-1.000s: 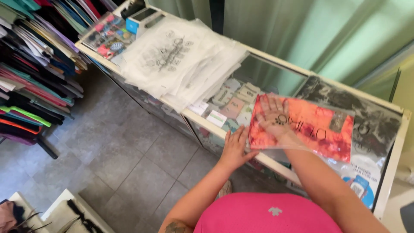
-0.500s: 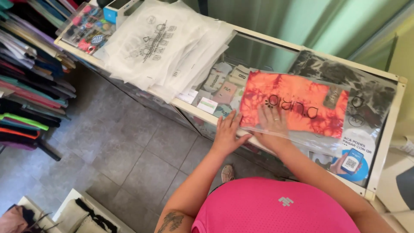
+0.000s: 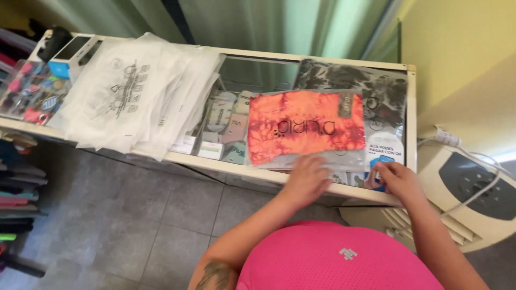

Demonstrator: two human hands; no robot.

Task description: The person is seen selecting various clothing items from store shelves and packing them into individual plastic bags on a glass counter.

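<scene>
Head view looks down over my pink shirt (image 3: pixel 333 258) at a glass-topped display surface (image 3: pixel 269 56) with a cream frame. My left hand (image 3: pixel 307 180) lies palm down, fingers spread and loose, on the near edge of a clear plastic bag holding a folded orange and red tie-dye garment (image 3: pixel 303 126); it presses the bag flat and grips nothing. My right hand (image 3: pixel 396 177) sits at the near right corner of the surface, its fingertips on the bag's lower right edge, just beside a white and blue printed card (image 3: pixel 384 153); whether it pinches the plastic I cannot tell. The orange garment lies on the right half of the glass, partly over a black and grey tie-dye garment (image 3: pixel 355 78), also bagged, that reaches to the far right corner. Through the glass, left of the orange bag, small packaged items (image 3: pixel 226 126) show on a shelf below. Farther left lies a stack of clear printed plastic bags (image 3: pixel 134 91), and beyond it a tray of colourful small goods (image 3: pixel 32 91). A white appliance (image 3: pixel 467 198) stands on the floor to my right.
</scene>
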